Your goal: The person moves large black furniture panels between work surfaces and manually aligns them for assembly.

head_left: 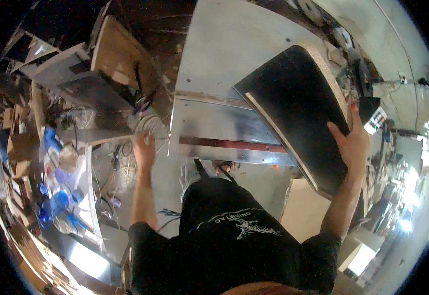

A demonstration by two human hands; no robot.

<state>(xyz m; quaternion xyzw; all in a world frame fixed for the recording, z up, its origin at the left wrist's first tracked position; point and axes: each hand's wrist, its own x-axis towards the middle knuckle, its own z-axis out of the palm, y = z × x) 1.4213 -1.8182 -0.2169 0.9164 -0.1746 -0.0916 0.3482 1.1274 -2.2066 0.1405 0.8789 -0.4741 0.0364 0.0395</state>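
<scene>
A black-faced chipboard panel (293, 93) with pale raw edges lies slantwise over the right part of a grey metal machine table (219, 54). At its right edge is my right hand (354, 140), thumb on the black face and fingers along the edge, gripping it. My left hand (145, 147) hangs in the air left of the table's near corner. Its fingers are loosely bent and apart, and nothing shows in them. A dark red strip (229, 144) runs along the near part of the table.
A small black and white box (373, 118) is just beyond my right hand. Boards (118, 54) lean at the far left. On the left, a blue bottle (54, 204) lies among clutter, and loose cables (150, 125) coil near my left hand. A pale board (303, 206) stands below the panel.
</scene>
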